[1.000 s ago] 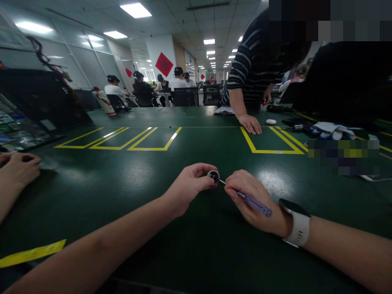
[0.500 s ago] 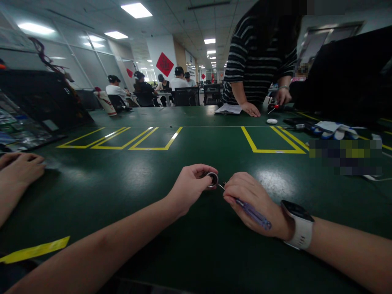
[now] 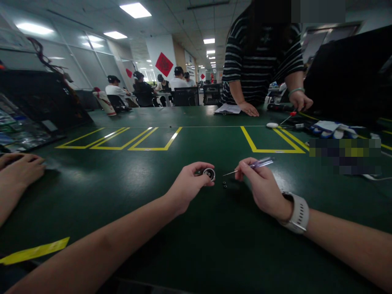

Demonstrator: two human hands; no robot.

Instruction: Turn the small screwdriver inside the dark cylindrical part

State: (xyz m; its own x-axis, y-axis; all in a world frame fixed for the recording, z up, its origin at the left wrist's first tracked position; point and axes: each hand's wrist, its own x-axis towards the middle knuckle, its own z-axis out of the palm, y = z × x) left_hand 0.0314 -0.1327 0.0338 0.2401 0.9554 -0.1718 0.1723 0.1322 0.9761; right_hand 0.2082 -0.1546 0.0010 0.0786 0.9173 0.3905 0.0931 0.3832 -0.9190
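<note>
Between the thumb and fingers of my left hand [image 3: 190,185] is a small round metal part [image 3: 210,174], like a ring or cup, its open face turned toward the right. My right hand [image 3: 260,184] is closed on a screwdriver [image 3: 263,162] with a clear purple handle; its thin shaft points left, the tip a short way from the metal part and not touching it. Two tiny black pieces [image 3: 224,185] lie on the green table [image 3: 196,228] below the screwdriver tip. What they are is too small to tell.
Across the table a person in a striped top [image 3: 257,61] holds a red-ended tool [image 3: 293,114] near a white oval object [image 3: 272,125]. Gloves [image 3: 333,130] lie at the right. Another person's hand [image 3: 23,171] rests at the left. Yellow tape [image 3: 148,148] marks the tabletop.
My right hand has turned over and the screwdriver's handle has swung from pointing down-right to up-right. Its tip has drawn away from the metal part. The person opposite moved the red-ended tool rightward.
</note>
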